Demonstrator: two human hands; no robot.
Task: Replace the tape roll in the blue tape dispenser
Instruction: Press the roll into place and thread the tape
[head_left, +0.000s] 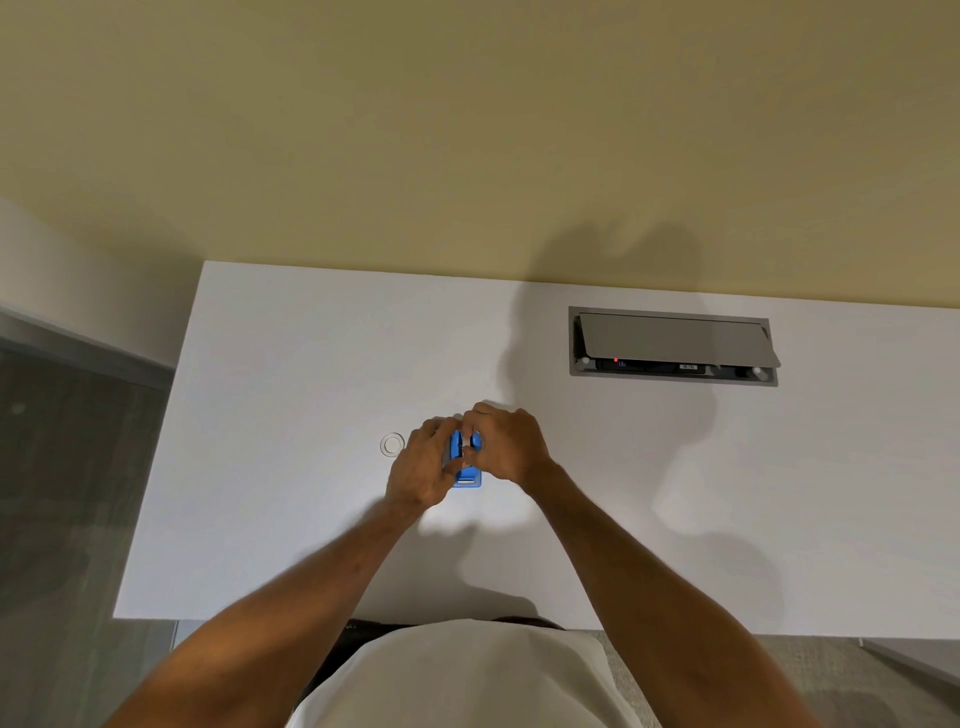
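Observation:
The blue tape dispenser (466, 475) stands on the white desk (291, 395), its cutter end pointing toward me. My left hand (423, 467) wraps around its left side. My right hand (506, 444) comes over the top from the right, fingertips pinched at the dispenser's middle slot where a dark and white part shows. A clear tape roll (392, 445) lies flat on the desk just left of my left hand. What the right fingertips hold is hidden by the fingers.
A grey cable box (672, 345) with its lid propped open is set into the desk at the back right. The desk's left edge drops to a dark floor (62, 467). A yellowish wall (467, 130) rises behind the desk.

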